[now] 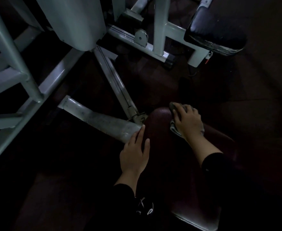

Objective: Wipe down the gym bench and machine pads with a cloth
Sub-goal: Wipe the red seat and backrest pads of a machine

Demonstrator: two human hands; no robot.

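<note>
Head view: dim lighting. Cloth (176,129) pressed flat onto far end of dark red bench pad (160,130) by right hand (187,120), fingers spread. Left hand (135,152) laid on pad's left edge, fingers extended, nothing grasped. Grey machine frame (103,120) adjoined.

A grey cloth (176,129) with pale stripes at its edge lies under the right hand (188,120) on a dark maroon bench pad (163,130). Both sleeves are black; the left sleeve (143,205) carries white lettering. Beyond the hands, the machine frame (103,120) is pale grey-white, and a farther pad (215,29) is glossy black.
</note>
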